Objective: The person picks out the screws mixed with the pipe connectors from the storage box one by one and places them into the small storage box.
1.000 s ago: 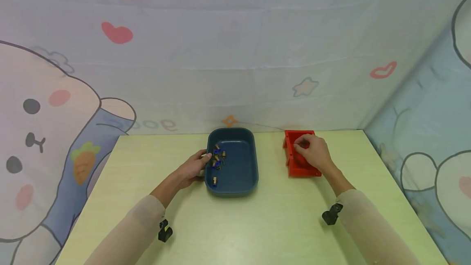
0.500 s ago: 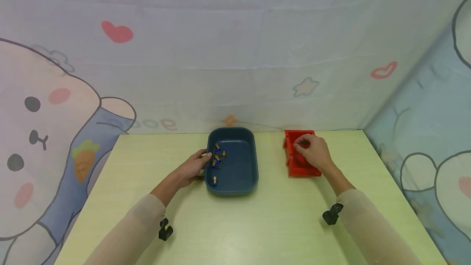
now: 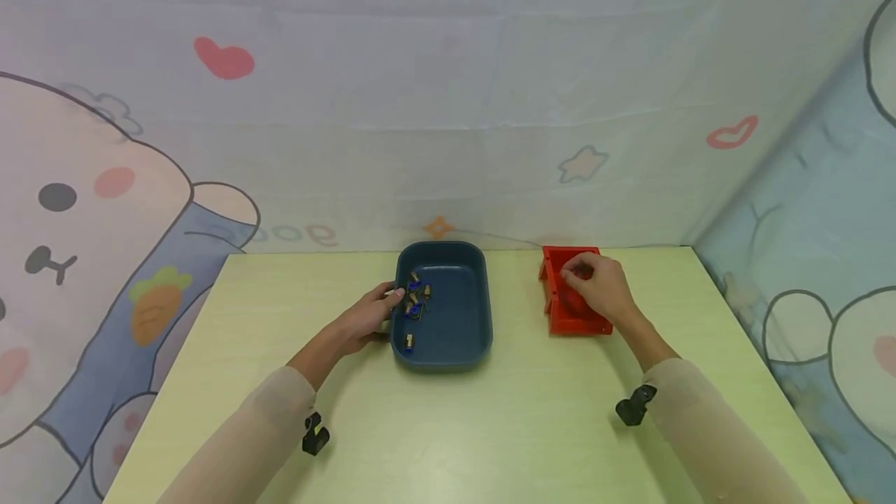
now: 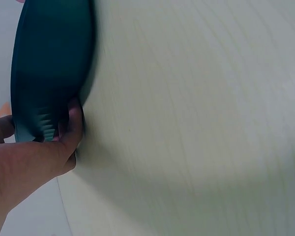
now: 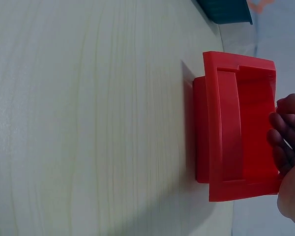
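Observation:
At the left side of a dark blue tray [image 3: 455, 325], my left hand [image 3: 364, 321] grips the wall, thumb over the rim. In the left wrist view the fingers [image 4: 74, 120] of that hand curl against the tray's outside. Several small brass and blue fittings [image 3: 413, 304] lie along the tray's left side. My right hand [image 3: 598, 286] is over the red bin [image 3: 570, 325], its fingers loosely curled, with nothing visible between thumb and fingertips. From the right wrist, the curled fingers [image 5: 280, 140] overlap the bin's opening, and the red inside visible there bears no parts.
Both containers stand near the back edge of a pale wooden table [image 3: 448, 434], a strip of tabletop between them. A printed cloth [image 3: 448, 138] hangs right behind. Black wrist cameras [image 3: 635, 405] are strapped at both sleeves.
The view has shifted very slightly. Both hands, the tray and the bin keep their places, and the fittings lie as before.

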Tool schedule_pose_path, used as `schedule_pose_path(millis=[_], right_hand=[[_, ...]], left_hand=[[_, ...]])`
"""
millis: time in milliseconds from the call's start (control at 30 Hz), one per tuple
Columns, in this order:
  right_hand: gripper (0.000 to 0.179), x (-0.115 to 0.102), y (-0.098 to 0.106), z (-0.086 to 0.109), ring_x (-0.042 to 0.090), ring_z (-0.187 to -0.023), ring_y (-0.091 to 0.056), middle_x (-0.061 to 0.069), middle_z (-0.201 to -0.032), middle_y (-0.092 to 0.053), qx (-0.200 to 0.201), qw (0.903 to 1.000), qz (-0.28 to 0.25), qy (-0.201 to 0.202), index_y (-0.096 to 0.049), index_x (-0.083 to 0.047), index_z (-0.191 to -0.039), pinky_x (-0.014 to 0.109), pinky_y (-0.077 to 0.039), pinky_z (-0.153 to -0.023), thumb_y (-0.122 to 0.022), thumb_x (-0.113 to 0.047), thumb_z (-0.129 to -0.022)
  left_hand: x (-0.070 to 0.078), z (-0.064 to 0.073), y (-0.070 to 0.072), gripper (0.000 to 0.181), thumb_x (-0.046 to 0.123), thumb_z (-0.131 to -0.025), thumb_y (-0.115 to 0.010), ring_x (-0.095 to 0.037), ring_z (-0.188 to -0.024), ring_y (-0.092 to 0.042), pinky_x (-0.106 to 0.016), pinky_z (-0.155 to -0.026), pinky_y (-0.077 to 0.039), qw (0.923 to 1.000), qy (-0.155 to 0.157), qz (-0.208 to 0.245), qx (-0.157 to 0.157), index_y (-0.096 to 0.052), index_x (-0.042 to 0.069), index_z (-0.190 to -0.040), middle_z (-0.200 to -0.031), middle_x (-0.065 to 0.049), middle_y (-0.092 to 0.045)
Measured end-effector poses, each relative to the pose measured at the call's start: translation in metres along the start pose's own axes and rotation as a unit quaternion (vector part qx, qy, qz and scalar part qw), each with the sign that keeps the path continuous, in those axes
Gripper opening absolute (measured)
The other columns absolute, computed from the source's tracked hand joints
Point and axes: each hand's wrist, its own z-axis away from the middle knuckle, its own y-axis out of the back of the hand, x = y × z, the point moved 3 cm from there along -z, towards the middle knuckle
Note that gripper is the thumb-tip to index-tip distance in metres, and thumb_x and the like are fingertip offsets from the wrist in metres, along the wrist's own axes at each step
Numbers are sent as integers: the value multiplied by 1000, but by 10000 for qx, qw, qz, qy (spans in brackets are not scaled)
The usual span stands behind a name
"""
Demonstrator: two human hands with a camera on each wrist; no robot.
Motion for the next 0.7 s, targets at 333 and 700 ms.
schedule_pose_path(millis=[333,700], right_hand=[[10,-1,3,-1,29,-92,-62,12,-99,-71,-59,9999,-25,90,-73,-3,-108,41,-54,-83,-73,-11,-101],[11,-9,4,-3,30,-93,-65,15,-102,-73,101,9990,179,400,-72,0,-108,46,-56,-86,-72,-7,-100]], left_hand=[[1,-1,-1,58,35,-116,-43,-45,-152,-36,-59,-107,-49,10000,42,47,16,-26,13,-167,-163,-23,-36],[0,-1,-1,60,36,-116,-44,-46,-154,-33,-63,-109,-47,10000,49,46,56,-24,12,-167,-166,-22,-33]])
